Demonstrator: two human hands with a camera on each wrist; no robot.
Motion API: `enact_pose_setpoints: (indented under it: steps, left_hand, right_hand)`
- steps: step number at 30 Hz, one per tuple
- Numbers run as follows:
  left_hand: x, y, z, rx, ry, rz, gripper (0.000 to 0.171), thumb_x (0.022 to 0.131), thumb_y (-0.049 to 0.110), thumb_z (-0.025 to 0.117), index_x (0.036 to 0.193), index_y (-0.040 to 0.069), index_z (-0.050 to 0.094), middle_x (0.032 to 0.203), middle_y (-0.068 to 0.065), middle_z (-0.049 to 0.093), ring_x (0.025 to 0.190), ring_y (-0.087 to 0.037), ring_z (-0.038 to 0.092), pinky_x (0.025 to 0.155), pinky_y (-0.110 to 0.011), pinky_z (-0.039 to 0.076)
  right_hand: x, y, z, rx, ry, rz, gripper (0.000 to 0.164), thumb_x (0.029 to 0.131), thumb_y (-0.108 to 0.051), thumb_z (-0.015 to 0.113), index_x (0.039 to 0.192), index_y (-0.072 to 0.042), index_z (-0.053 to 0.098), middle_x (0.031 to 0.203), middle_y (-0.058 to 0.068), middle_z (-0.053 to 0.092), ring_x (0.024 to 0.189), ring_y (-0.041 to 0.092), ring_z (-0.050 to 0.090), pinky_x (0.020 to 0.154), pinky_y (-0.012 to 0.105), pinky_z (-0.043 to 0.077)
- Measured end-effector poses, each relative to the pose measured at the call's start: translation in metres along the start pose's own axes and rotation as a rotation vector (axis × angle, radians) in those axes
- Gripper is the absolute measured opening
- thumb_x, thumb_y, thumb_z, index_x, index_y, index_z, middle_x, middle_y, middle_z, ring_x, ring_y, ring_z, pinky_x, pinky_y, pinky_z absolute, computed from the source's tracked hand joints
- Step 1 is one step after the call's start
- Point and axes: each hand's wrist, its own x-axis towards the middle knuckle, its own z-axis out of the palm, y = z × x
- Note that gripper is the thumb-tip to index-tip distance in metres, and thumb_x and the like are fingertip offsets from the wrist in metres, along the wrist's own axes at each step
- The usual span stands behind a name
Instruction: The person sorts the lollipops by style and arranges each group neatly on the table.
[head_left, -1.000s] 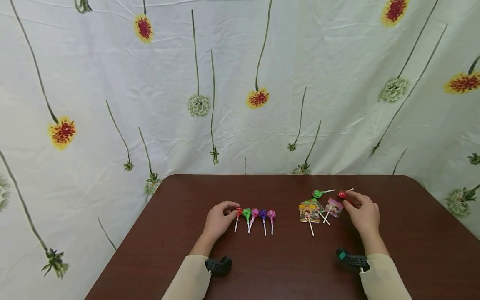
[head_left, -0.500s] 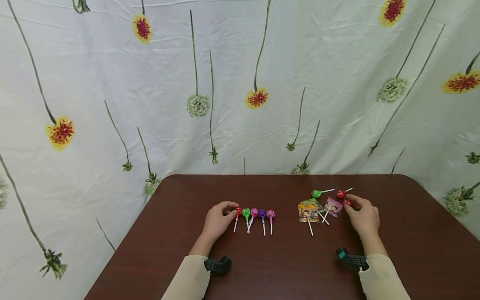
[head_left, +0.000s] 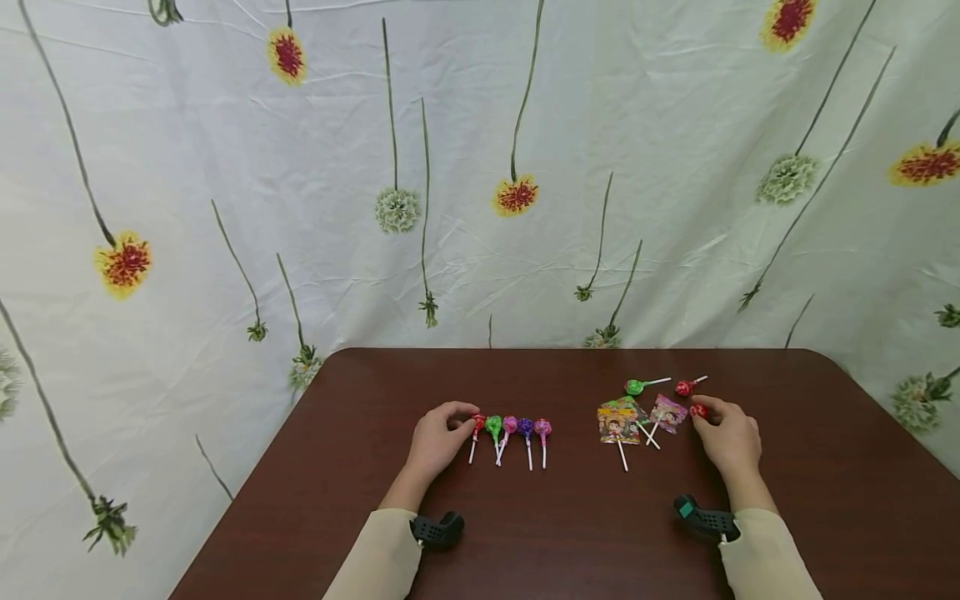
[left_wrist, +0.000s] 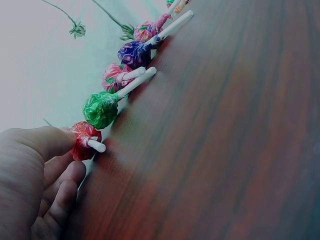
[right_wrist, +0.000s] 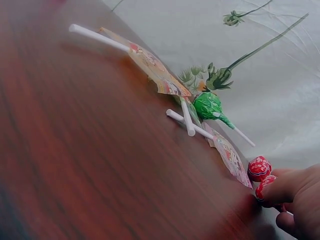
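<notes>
My left hand (head_left: 437, 437) pinches a red lollipop (left_wrist: 86, 140) at the left end of a row on the table. Beside it in that row lie a green lollipop (left_wrist: 101, 110), a pink lollipop (left_wrist: 116, 77), a purple lollipop (left_wrist: 134, 54) and another pink lollipop (head_left: 543, 427), sticks pointing toward me. On the right, my right hand (head_left: 729, 433) holds a red lollipop (right_wrist: 265, 187) between thumb and fingers; its stick is mostly hidden by the hand. Just beyond lies a second red lollipop (head_left: 683, 388), apart from the fingers in the head view.
Left of my right hand lie flat lollipops in printed wrappers: a pink one (head_left: 667, 414) and an orange one (head_left: 618, 426) overlapping a green one. A round green lollipop (head_left: 634, 387) lies behind them. A flower-printed cloth (head_left: 465, 250) hangs behind the brown table (head_left: 585, 533).
My right hand has come slightly back toward me from the farther red lollipop, and the nearer red lollipop now shows between its fingers. My left hand stays on its red lollipop.
</notes>
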Motion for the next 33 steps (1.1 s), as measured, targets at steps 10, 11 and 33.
enact_pose_setpoints:
  steps: [10, 11, 33]
  left_hand:
    - [0.0006, -0.0005, 0.0014, -0.004, -0.001, 0.019, 0.015, 0.093, 0.020, 0.071, 0.107, 0.021, 0.075, 0.104, 0.000, 0.074, 0.080, -0.012, 0.058, 0.069, -0.028, 0.046]
    - [0.0006, -0.0003, 0.0013, -0.005, -0.001, 0.018, 0.015, 0.093, 0.020, 0.071, 0.107, 0.021, 0.075, 0.104, 0.000, 0.074, 0.080, -0.011, 0.058, 0.069, -0.028, 0.046]
    - [-0.0001, -0.0001, 0.0011, 0.011, 0.003, -0.014, 0.015, 0.092, 0.022, 0.072, 0.107, 0.023, 0.075, 0.098, 0.001, 0.072, 0.076, -0.013, 0.054, 0.064, -0.027, 0.042]
  right_hand:
    - [-0.0009, -0.0001, -0.0014, -0.003, 0.001, -0.004, 0.038, 0.095, -0.013, 0.058, 0.132, -0.006, 0.062, 0.131, 0.030, 0.055, 0.107, 0.045, 0.047, 0.085, 0.056, 0.037]
    - [-0.0011, 0.0004, -0.0012, -0.003, 0.005, -0.006, 0.037, 0.095, -0.013, 0.058, 0.132, -0.005, 0.062, 0.130, 0.030, 0.056, 0.107, 0.045, 0.047, 0.085, 0.057, 0.037]
    - [-0.0009, -0.0056, 0.0003, 0.008, 0.043, -0.033, 0.035, 0.095, -0.016, 0.063, 0.128, -0.005, 0.064, 0.128, 0.030, 0.059, 0.110, 0.045, 0.045, 0.087, 0.056, 0.036]
